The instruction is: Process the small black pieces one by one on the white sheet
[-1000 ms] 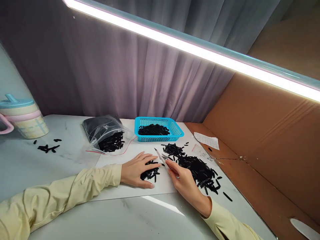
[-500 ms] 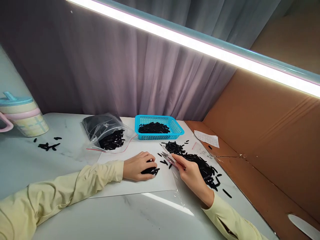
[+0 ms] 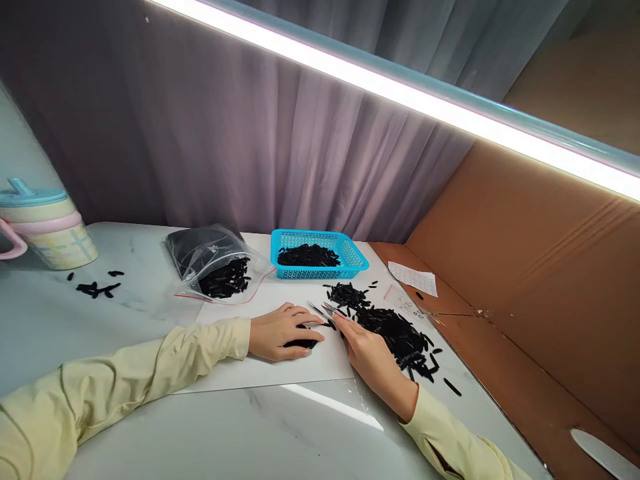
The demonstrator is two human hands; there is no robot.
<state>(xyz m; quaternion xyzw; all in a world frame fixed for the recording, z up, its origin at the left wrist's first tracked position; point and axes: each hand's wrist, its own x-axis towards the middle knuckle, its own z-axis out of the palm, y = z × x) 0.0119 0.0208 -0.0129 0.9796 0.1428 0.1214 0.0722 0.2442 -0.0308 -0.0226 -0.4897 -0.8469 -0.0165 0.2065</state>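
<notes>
My left hand (image 3: 285,332) rests on a white sheet (image 3: 240,373), with its fingers curved round a small bunch of black elongated pieces (image 3: 301,343). Part of that bunch is hidden under the palm. In my right hand (image 3: 373,357) is a silver pointed tool (image 3: 326,311) that looks like thread snips, its two tips apart. The tips are just beyond the left fingertips, and a few loose pieces lie below them. A large heap of the same black pieces (image 3: 400,337) spreads beside my right hand.
A blue perforated basket (image 3: 357,265) holds more black pieces at the back. Left of it lies a clear zip bag (image 3: 190,260), partly filled. A lidded cup (image 3: 60,243) stands far left near some scattered pieces (image 3: 97,290). A paper slip (image 3: 413,278) lies right. A bright tube light (image 3: 375,77) crosses above.
My right hand has moved slightly left with the tool, bringing its tips closer to my left hand. My left hand has shifted a little right, its fingers stretched further over the pieces.
</notes>
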